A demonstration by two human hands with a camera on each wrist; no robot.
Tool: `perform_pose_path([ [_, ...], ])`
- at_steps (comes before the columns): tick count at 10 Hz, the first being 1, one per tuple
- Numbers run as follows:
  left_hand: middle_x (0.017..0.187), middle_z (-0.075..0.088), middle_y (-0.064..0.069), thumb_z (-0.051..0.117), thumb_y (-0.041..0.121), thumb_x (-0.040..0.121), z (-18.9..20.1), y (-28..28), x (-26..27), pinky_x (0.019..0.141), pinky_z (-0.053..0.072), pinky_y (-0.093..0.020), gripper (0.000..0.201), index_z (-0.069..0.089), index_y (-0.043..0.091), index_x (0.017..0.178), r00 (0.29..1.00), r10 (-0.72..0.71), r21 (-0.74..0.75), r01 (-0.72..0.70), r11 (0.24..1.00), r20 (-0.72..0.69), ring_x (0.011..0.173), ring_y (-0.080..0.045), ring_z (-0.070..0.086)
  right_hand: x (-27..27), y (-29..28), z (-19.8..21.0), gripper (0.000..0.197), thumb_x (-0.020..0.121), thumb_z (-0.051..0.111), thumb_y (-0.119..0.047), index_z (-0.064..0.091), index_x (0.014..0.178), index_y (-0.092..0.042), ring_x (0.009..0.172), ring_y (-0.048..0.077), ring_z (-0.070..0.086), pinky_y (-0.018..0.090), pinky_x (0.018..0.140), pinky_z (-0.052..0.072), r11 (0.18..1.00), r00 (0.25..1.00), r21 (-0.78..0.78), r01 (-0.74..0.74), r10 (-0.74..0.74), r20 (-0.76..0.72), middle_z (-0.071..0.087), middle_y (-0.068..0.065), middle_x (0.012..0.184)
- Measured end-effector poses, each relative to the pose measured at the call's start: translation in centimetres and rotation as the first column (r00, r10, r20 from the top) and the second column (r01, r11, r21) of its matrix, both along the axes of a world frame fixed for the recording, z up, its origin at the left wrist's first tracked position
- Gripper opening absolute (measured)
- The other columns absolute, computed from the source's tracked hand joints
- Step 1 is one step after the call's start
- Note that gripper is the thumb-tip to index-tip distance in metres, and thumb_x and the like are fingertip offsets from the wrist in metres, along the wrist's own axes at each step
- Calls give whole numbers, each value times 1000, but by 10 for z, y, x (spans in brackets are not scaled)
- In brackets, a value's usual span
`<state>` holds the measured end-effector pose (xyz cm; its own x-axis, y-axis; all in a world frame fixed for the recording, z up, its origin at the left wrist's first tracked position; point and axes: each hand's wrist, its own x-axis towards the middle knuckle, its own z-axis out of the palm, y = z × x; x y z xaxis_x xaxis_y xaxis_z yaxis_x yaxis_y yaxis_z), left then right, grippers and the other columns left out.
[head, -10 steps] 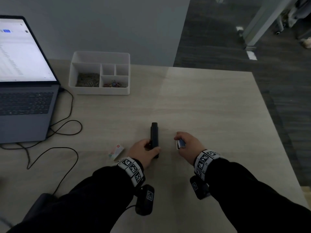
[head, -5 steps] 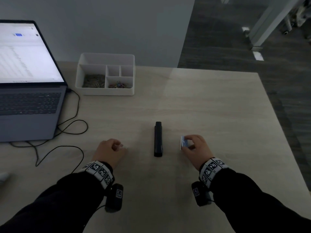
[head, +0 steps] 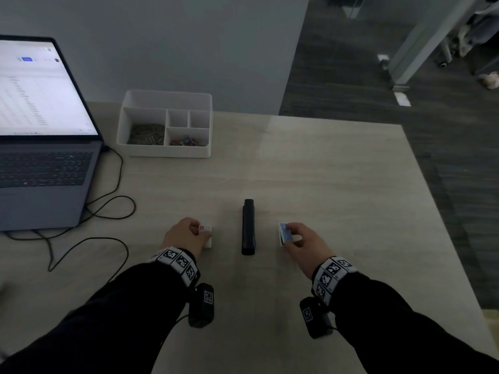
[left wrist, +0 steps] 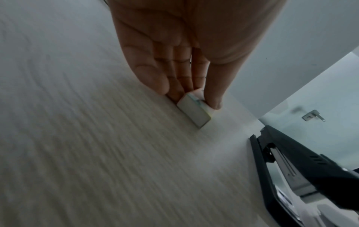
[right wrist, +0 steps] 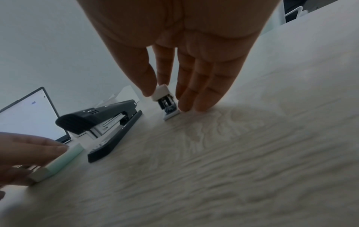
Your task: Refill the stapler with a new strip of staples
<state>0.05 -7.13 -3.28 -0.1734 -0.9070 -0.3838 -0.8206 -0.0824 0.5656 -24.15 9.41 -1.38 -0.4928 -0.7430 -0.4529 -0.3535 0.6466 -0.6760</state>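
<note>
A black stapler (head: 248,228) lies closed on the table between my hands, lengthwise away from me; it also shows in the left wrist view (left wrist: 303,162) and the right wrist view (right wrist: 101,118). My left hand (head: 201,234) pinches a small white staple box (head: 207,236) that rests on the table just left of the stapler. The left wrist view shows thumb and fingers on the box (left wrist: 194,112). My right hand (head: 290,234) pinches a small white and blue object (head: 285,233) right of the stapler. That object (right wrist: 167,104) stands on the table, its black inner part showing.
An open laptop (head: 40,163) sits at the far left, its black cable (head: 108,211) looping over the table. A white desk organiser (head: 164,152) with clips stands behind the stapler. The table's right edge (head: 442,220) drops to dark floor.
My left hand let go of the stapler, went left to the white box, and now holds it closer to the stapler. My right hand kept its hold on the small object.
</note>
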Motion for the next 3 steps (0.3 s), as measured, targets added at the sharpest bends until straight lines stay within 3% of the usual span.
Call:
perform_pose_path([
  [1, 83, 64, 5, 74, 39, 77, 1, -4, -1, 77, 43, -25, 31, 64, 21, 100, 1000, -18, -4, 18, 1000, -8, 83, -18, 59, -1, 4, 4, 42, 87, 65, -29, 52, 128, -31, 80, 11, 65, 30, 65, 54, 999, 1000, -24, 23, -23, 8, 60, -6, 120],
  [3, 91, 65, 1, 70, 45, 80, 14, -4, 9, 82, 47, -30, 37, 63, 20, 107, 997, 37, 4, -37, 999, -63, 89, -22, 63, -2, 10, 32, 47, 88, 64, -24, 49, 133, -28, 88, 16, 64, 30, 71, 54, 994, 998, -89, 67, -67, -2, 56, -7, 120],
])
